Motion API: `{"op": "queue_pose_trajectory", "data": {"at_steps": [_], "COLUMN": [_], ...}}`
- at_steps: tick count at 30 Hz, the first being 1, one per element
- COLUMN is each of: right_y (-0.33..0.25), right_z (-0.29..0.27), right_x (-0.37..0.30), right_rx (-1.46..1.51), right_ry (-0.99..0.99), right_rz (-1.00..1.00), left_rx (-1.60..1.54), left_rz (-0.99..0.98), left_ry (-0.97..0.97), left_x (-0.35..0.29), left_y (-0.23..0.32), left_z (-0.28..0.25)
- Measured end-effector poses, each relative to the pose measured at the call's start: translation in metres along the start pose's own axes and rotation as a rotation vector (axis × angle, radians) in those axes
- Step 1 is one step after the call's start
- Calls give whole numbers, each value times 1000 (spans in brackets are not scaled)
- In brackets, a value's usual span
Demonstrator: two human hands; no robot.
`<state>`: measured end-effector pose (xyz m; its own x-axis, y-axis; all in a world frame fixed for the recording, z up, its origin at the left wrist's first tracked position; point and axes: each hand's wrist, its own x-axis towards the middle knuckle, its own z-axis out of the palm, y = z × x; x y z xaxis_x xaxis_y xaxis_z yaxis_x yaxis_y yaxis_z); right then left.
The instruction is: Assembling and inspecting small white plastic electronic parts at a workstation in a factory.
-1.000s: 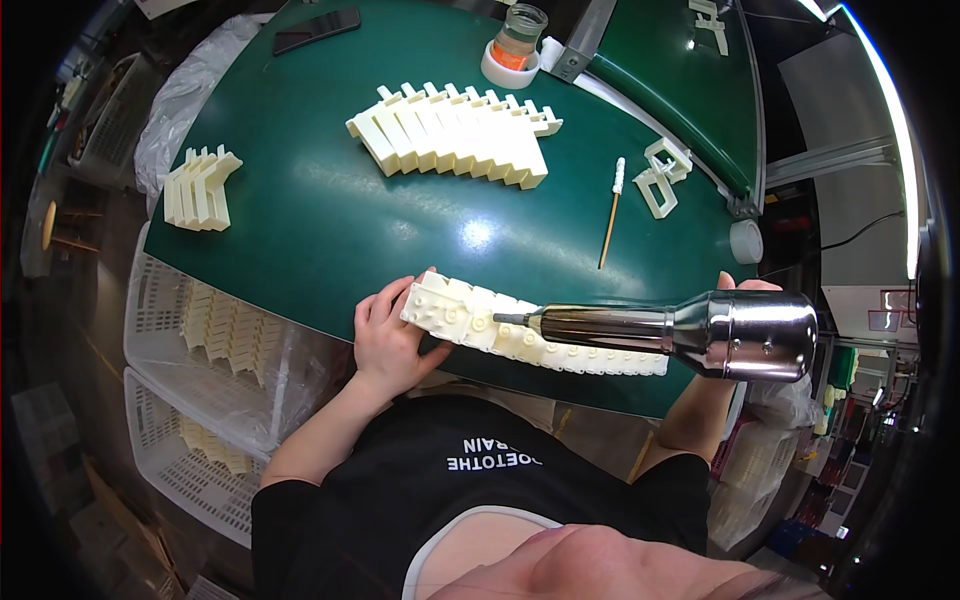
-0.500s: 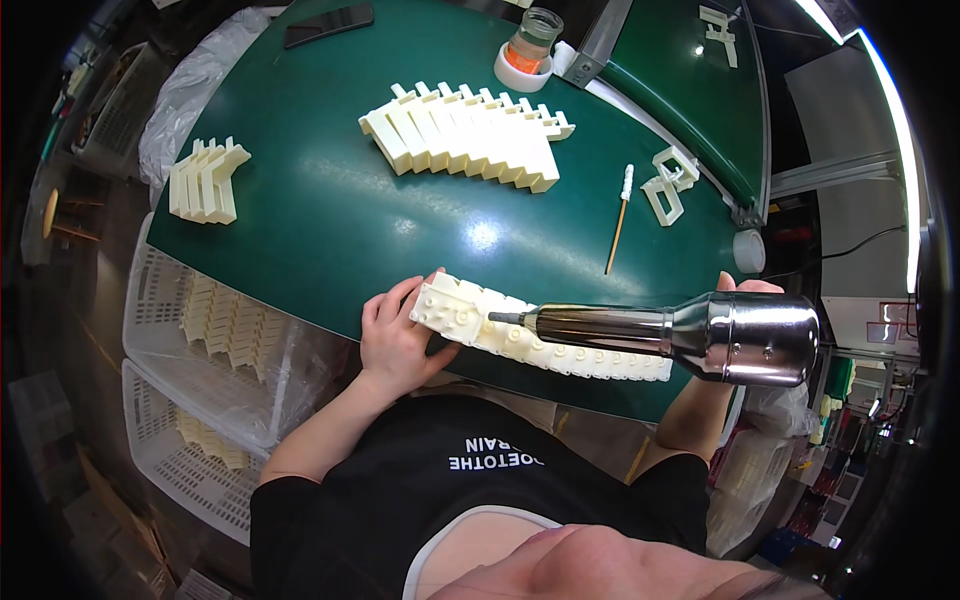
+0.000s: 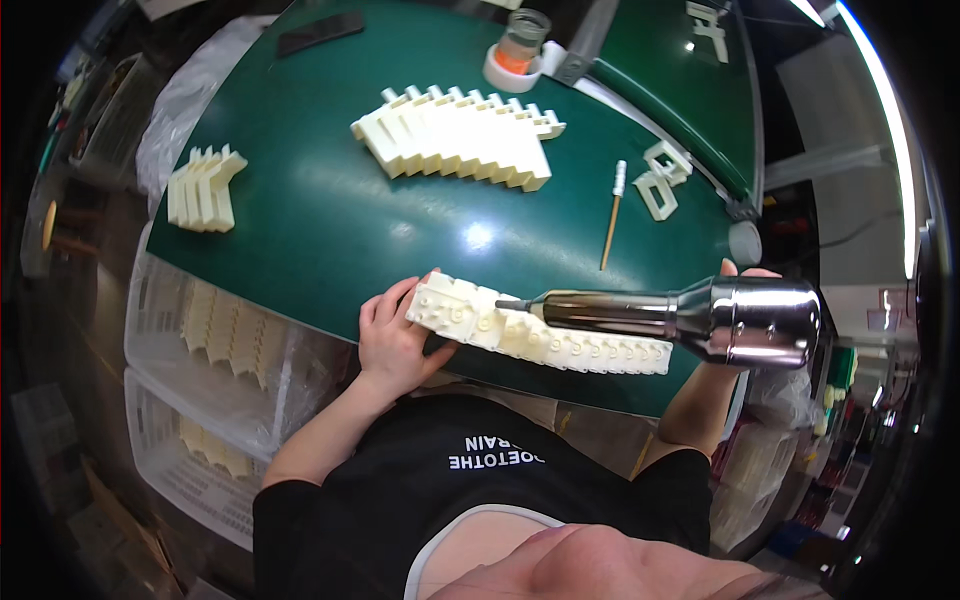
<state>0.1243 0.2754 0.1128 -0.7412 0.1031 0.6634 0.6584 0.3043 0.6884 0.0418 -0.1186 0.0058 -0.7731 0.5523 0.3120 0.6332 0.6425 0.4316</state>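
Along the near edge of the green table lies a row of cream plastic parts [image 3: 590, 352], packed side by side with round bosses facing up. My left hand [image 3: 390, 330] grips the row's left end, fingers on the far side and thumb on the near side. My right hand [image 3: 748, 270] is closed round a shiny chrome power screwdriver [image 3: 620, 312], which hides most of that hand. The screwdriver's grey tip is over the row near its left end; whether it touches a boss I cannot tell.
On the green table [image 3: 330, 240] stand a larger cream part stack [image 3: 460, 140] and a smaller one [image 3: 205, 190]. A white-tipped stick [image 3: 612, 215], cream frames [image 3: 662, 180], a glass jar [image 3: 522, 45] and a phone [image 3: 320, 33] lie farther off. White crates [image 3: 150, 400] stand at left.
The screwdriver's tip has shifted slightly up and left along the row, to around the neighbouring boss. My left hand keeps its hold. The whole view has shifted a little.
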Motion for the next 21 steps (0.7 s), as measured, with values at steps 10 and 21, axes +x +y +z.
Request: {"op": "queue_pose_trajectory", "data": {"at_steps": [10, 21], "right_y": [167, 69], "right_z": [57, 255], "right_x": [69, 27], "right_rx": [664, 1500], "right_ry": [-27, -751], "right_rz": [481, 858], "left_rx": [-14, -164], "left_rz": [24, -88], "left_ry": [-14, -18], "left_x": [-9, -10], "left_y": [-1, 3], "left_z": [4, -3]}}
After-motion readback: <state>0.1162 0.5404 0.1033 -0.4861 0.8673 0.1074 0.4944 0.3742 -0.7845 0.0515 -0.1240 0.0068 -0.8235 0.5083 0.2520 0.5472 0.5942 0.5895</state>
